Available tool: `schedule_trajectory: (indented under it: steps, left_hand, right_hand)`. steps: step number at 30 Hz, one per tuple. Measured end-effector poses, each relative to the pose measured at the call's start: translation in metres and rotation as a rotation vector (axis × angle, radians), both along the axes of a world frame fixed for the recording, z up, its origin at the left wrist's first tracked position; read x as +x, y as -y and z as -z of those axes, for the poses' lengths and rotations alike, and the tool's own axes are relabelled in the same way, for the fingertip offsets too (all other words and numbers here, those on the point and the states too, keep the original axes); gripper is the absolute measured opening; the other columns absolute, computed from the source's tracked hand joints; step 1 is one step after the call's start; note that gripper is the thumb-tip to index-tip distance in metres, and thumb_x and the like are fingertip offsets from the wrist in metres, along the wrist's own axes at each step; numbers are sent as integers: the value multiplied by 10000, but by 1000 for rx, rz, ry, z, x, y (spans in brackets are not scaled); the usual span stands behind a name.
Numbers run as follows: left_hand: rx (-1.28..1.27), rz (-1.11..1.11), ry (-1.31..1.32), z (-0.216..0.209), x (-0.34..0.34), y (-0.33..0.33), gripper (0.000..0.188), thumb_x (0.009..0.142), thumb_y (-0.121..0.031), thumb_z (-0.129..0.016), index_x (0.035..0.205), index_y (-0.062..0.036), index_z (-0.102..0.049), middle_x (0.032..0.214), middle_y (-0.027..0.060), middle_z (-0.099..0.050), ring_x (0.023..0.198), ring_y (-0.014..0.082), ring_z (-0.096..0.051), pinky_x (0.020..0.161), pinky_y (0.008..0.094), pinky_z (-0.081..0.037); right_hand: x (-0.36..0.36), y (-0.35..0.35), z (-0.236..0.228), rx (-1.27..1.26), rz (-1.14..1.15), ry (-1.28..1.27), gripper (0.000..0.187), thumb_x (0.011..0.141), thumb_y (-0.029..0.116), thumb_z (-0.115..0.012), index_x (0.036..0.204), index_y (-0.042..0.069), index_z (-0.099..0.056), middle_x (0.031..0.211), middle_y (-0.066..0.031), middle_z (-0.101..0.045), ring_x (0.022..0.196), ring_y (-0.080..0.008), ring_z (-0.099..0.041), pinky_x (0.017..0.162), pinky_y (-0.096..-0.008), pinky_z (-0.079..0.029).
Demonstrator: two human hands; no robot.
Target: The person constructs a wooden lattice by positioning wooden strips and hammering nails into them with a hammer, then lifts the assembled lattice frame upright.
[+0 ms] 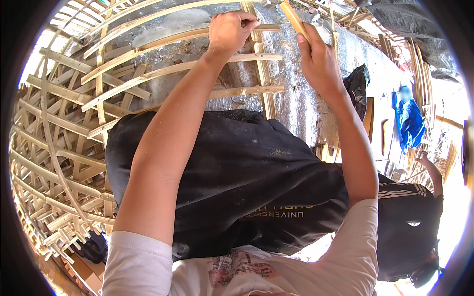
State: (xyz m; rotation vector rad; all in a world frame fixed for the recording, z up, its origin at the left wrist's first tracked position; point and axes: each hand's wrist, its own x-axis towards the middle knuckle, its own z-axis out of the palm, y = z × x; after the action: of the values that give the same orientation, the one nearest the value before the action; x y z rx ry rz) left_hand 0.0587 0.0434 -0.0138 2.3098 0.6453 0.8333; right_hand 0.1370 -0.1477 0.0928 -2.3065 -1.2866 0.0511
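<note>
My right hand (320, 61) is wrapped round the wooden handle of a hammer (295, 20). The hammer's grey head is partly cut off by the top edge, to the right of my left hand. My left hand (230, 32) has its thumb and fingers pinched together at a crossing of wooden slats. Whatever small thing sits between the fingertips is too small to name. Below the hands lies a frame of several pale slats (185, 67), laid across an upright strip (263, 74). Black cloth (237, 158) covers my lap, against the frame's near edge.
Stacked lattice panels (64, 148) of pale strips fill the left side. Silvery sheeting (296, 106) lies under the frame. At the right is another person in dark clothing (407, 227), one arm reaching out, near a blue plastic bag (409, 121). Long strips (421, 74) lean at the far right.
</note>
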Motion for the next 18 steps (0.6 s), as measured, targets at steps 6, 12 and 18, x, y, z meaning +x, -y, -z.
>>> schedule_trajectory:
  steps: [6,12,18]
  left_hand:
    - [-6,-18,-29,-7,0,5,158,832,-353,-717,874,-210,-769,652,28,-684,637,234,-640,818,363,-479]
    - [-12,-19,-72,-4,-1,2,278,829,-487,-696,941,-242,-765,675,86,-679,678,276,-658,690,384,-530]
    - [-2,-30,-111,-7,0,3,280,829,-493,-691,941,-247,-765,675,80,-678,681,274,-659,706,388,-527]
  right_hand:
    - [-6,2,4,20,9,37,245,1011,230,-448,1198,79,-496,715,-247,-628,713,-475,-626,632,-556,-469]
    - [-6,4,22,-49,-12,52,240,1011,223,-449,1201,79,-483,698,-229,-632,673,-459,-631,594,-563,-479]
    - [-9,3,17,-36,29,11,240,1012,220,-451,1206,83,-480,681,-225,-628,651,-462,-626,577,-548,-486]
